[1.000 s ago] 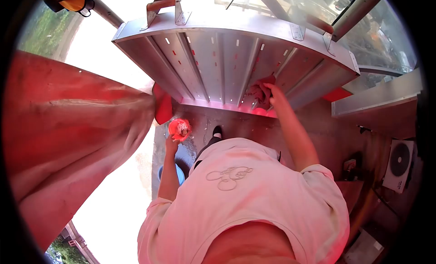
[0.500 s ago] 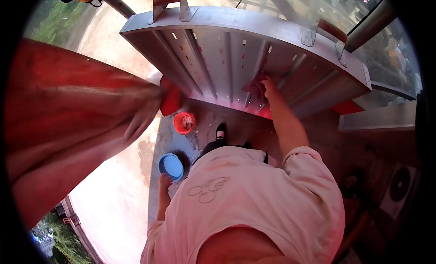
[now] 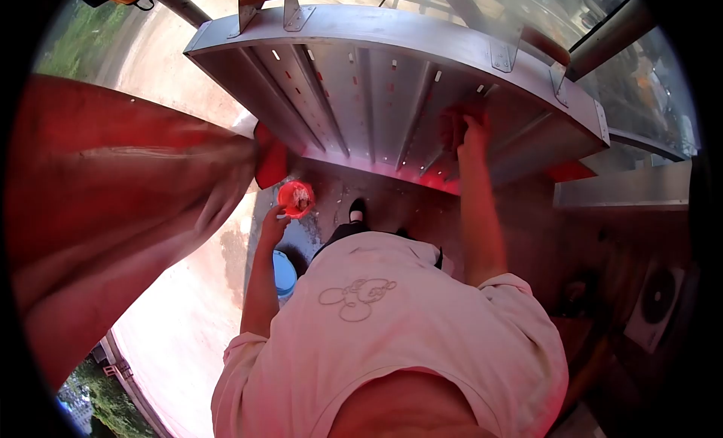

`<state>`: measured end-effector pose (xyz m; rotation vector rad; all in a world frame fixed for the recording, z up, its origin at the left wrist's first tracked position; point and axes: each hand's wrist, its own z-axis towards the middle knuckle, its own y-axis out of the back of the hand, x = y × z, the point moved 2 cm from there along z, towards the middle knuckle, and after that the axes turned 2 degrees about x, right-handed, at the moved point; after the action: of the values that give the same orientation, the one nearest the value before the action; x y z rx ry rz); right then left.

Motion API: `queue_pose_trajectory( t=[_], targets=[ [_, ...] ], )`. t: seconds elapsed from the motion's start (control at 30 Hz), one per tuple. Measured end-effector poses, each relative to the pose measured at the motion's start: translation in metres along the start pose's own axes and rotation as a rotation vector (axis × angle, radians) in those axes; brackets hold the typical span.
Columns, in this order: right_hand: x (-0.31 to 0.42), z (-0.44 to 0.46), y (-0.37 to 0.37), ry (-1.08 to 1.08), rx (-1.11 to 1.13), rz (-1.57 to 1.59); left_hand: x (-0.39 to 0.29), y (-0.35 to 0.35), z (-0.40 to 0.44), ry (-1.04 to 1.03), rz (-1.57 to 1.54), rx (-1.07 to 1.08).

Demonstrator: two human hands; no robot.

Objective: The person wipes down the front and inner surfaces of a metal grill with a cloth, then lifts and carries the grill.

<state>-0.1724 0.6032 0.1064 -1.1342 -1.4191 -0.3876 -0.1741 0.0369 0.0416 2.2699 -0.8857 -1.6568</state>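
Note:
A large metal panel [image 3: 369,99] with ribs, small slots and two brown-gripped handles leans upright before me. My right hand [image 3: 472,133] is closed around a reddish cloth [image 3: 454,127] and presses it against the panel's ribbed face, right of its middle. My left hand [image 3: 276,219], its fingers loosely apart with nothing visible in them, hovers over the near left side of a red bucket [image 3: 297,200]. Something pale and brownish shows inside that bucket. A blue basin [image 3: 284,272] stands on the floor by my left forearm, partly hidden by it and my shirt.
A red tarp [image 3: 135,204] hangs on the left. The floor [image 3: 303,231] near the buckets looks wet. To the right are a metal ledge [image 3: 625,186] and a white unit with a dark fan [image 3: 654,306]. Posts and clear sheeting stand behind the panel.
My right hand has moved the cloth right and slightly up across the panel. My left hand has risen forward from beside the blue basin to the red bucket.

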Motion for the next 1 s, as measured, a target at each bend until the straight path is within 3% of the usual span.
queue_pose_trajectory(
  t=[0.03,0.13,0.17,0.2,0.3,0.37,0.47,0.57,0.67,0.77,0.83,0.9,1.0],
  targets=[
    [0.008,-0.009,-0.012,0.116,-0.005,-0.063,0.003,-0.003,-0.005,0.025,0.034,0.011],
    [0.002,-0.013,-0.058,0.811,0.065,-0.833,0.026,-0.008,-0.029,0.106,0.118,0.034],
    [-0.006,-0.015,-0.064,0.631,0.078,-0.789,0.068,-0.007,-0.032,0.064,0.190,0.023],
    [-0.012,-0.019,-0.069,0.456,0.089,-0.744,0.081,-0.004,-0.045,0.148,0.218,0.070],
    [-0.063,0.002,-0.048,0.247,0.165,-0.820,0.115,0.003,-0.082,0.338,0.162,0.045],
    [-0.117,0.031,-0.016,-0.125,0.251,-0.545,0.132,0.003,-0.110,0.465,0.061,0.008],
    [-0.074,-0.009,-0.033,-0.118,0.229,-0.354,0.137,0.001,-0.135,0.612,-0.088,-0.041],
    [-0.033,-0.020,-0.067,0.394,0.293,-0.391,0.157,-0.006,-0.136,0.620,-0.057,-0.052],
    [-0.020,-0.026,-0.087,0.475,0.381,-0.684,0.137,-0.017,-0.119,0.522,-0.125,-0.048],
    [-0.086,-0.017,-0.071,0.057,0.687,-0.813,0.104,-0.024,-0.093,0.377,-0.085,-0.028],
    [-0.133,-0.032,-0.040,-0.335,0.670,-0.439,0.090,-0.027,-0.080,0.237,-0.101,-0.057],
    [-0.147,-0.067,-0.011,-0.517,0.687,-0.351,0.079,-0.024,-0.084,0.251,-0.119,-0.091],
    [-0.165,-0.096,0.042,-0.713,0.747,-0.492,0.089,-0.025,-0.102,0.317,-0.056,-0.087]
  ],
)
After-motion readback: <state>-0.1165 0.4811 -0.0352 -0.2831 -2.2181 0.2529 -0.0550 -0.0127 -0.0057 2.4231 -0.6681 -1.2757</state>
